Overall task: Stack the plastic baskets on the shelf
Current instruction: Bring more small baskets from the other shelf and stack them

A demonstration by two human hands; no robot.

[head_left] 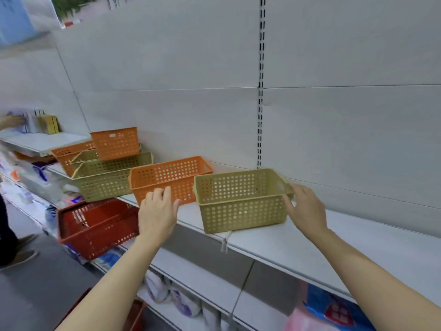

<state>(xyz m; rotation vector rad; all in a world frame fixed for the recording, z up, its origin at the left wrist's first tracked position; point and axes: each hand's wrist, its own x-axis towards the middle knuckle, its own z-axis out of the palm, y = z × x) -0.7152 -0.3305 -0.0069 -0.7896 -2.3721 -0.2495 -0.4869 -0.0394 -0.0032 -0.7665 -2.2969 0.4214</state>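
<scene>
The olive basket (242, 199) sits at frame centre on the shelf (310, 240), near its front edge; perforated plastic, judged light, stiff, best held at the end handles. Right hand (304, 209) touches its right end, fingers spread; left hand (157, 211) hovers open before the orange basket (169, 176). Bare shelf lies rightward.

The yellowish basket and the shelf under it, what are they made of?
The yellowish basket looks like matte moulded plastic: thin walls punched with even rows of round holes. The shelf looks like painted sheet metal, smooth pale grey with a thin folded front edge, though the finish alone cannot confirm that.
</scene>
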